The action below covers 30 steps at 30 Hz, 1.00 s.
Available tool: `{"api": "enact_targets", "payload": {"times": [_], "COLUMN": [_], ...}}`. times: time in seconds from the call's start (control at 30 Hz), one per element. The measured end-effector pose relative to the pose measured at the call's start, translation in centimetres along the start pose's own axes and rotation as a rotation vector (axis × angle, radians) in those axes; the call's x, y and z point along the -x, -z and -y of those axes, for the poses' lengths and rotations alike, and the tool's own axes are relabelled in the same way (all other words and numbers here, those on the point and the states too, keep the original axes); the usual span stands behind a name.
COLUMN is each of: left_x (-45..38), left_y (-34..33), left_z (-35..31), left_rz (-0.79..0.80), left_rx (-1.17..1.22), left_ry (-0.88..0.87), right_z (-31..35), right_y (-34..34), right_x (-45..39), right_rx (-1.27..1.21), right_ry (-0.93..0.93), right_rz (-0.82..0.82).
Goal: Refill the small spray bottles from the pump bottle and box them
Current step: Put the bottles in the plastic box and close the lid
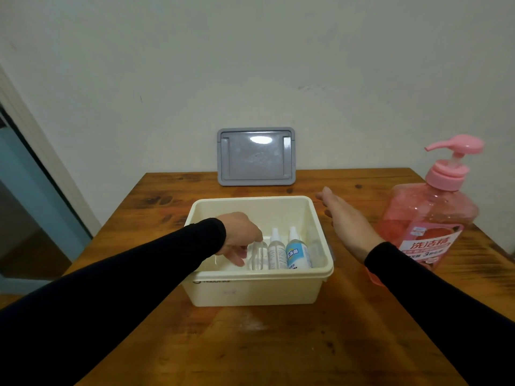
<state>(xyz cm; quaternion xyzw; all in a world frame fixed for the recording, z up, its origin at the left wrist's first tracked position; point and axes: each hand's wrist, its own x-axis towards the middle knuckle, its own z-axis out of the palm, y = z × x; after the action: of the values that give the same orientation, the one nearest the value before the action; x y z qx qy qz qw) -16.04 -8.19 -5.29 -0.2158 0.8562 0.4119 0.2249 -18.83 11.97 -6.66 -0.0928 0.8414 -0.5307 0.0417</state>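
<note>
- I see a cream box (320,238) near the middle of a wooden tabletop (278,344), its top open.
- My left hand (241,236) reaches down into the box from the left, in a black sleeve (125,285).
- Its fingers (237,257) curl down onto a clear bottle (257,257) at the left end of the row; they touch or pinch its top, but I cannot tell how firm the grip is.
- Just right of it lies a second clear bottle (276,252) with a white spray cap.
- Next to that lies a bottle with a blue-and-white label (297,253), also white-capped.
- I can make out something pale and clear against the box's right inner wall, too blurred to name.
- The three bottles lie side by side near the front wall of the box, caps pointing away from me.
- My right hand (345,221) is outside the box, just beside its right rim, flat and wide with fingers straight, holding nothing. I cannot tell whether it rests on the wood or hovers above it.
- The pink pump bottle (434,213) stands upright on the tabletop to the right of that hand, spout pointing left, with a pink label on its front.
- A grey lid (255,157) leans upright against the wall (250,65) at the tabletop's far edge, behind the box and apart from it.
</note>
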Motion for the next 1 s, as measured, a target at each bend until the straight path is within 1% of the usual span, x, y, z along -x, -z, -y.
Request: {"api": "enact_targets", "payload": {"times": [0.23,0.43,0.53,0.67,0.77,0.87,0.93,1.0], "left_x": [0.4,1.8,3.5,5.3,5.5,4.4,3.0,1.4], "left_y": [0.2,0.6,1.5,4.3,6.5,8.3,9.3,9.8], "left_z": [-0.1,-0.2,-0.6,-1.4,-1.9,-1.8,-1.5,-1.2], "left_rz": [-0.035,-0.100,-0.198,-0.255,-0.379,-0.510,-0.565,-0.599], "left_rx": [-0.082,-0.272,-0.372,-0.307,-0.299,-0.335,-0.332,-0.309], "left_ry": [-0.040,-0.153,-0.261,-0.393,-0.467,-0.510,-0.503,-0.483], "right_z": [0.3,0.8,1.5,2.8,3.9,4.9,5.5,5.9], "right_y": [0.2,0.3,0.4,0.3,0.3,0.1,-0.3,-0.7], "right_x": [0.4,0.7,0.7,0.2,-0.3,-1.3,-2.1,-3.1], "right_rx": [-0.001,0.004,0.029,0.018,0.060,0.120,0.086,0.112], "right_ry": [0.002,0.004,0.019,0.046,0.063,0.091,0.074,0.070], "right_rz": [-0.005,-0.004,-0.002,-0.024,-0.027,-0.035,-0.042,-0.038]}}
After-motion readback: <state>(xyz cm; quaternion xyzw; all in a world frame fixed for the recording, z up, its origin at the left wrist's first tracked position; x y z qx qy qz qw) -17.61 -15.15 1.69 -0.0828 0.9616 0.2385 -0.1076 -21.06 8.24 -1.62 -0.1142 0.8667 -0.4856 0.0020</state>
